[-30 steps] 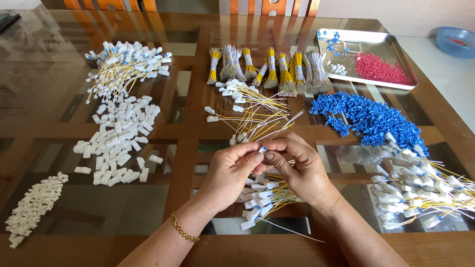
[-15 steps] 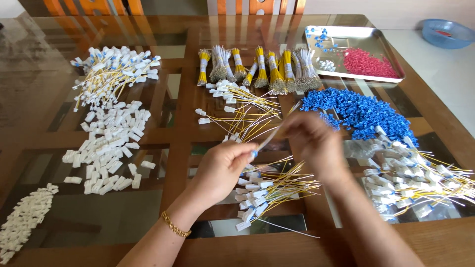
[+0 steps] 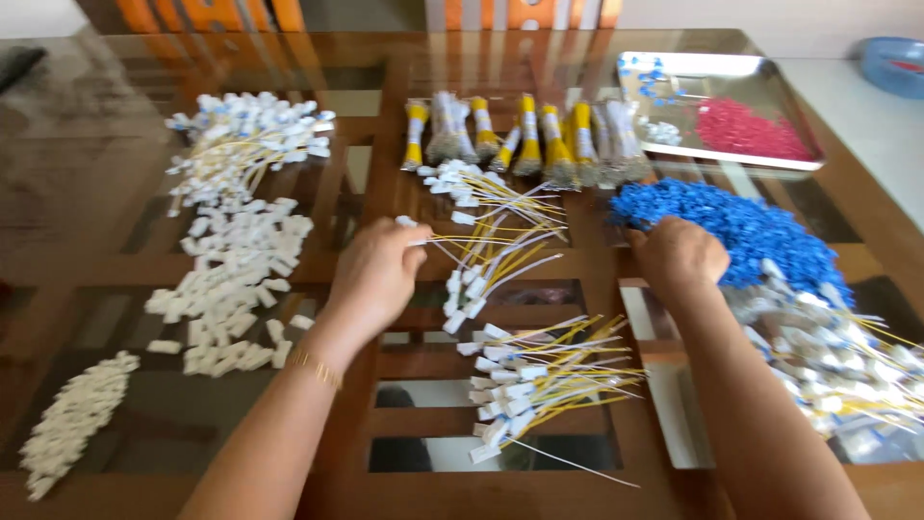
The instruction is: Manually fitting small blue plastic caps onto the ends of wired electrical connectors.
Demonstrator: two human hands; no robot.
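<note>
Now the hands have parted: a second ago both met close together over the pile of finished white-tagged wires (image 3: 539, 385) near the table's front edge, working one piece between them, and half a second ago the right had begun to swing outward. The left hand (image 3: 377, 274) sits left of centre, fingers pinched narrowly on a thin wire with a small white tag (image 3: 409, 222) at its end, the wire running off rightward towards the loose scatter of yellow and white wires (image 3: 500, 246) in the middle of the glass table (image 3: 115, 193). The right hand (image 3: 679, 255) has gone to the near edge of the heap of blue plastic pieces (image 3: 741, 226), knuckles up and fingers curled down into it; whether they grip a piece I cannot tell. To the left lie loose white tags (image 3: 231, 289) and a further bunch of tagged wires (image 3: 245, 135), unchanged in place. Behind stand the bundled yellow and grey wire bunches (image 3: 525, 140), and a metal tray (image 3: 722, 72) with red pieces (image 3: 751, 130). At the right, a tangle of tagged wires (image 3: 837, 356) lies just beside the blue heap.
</note>
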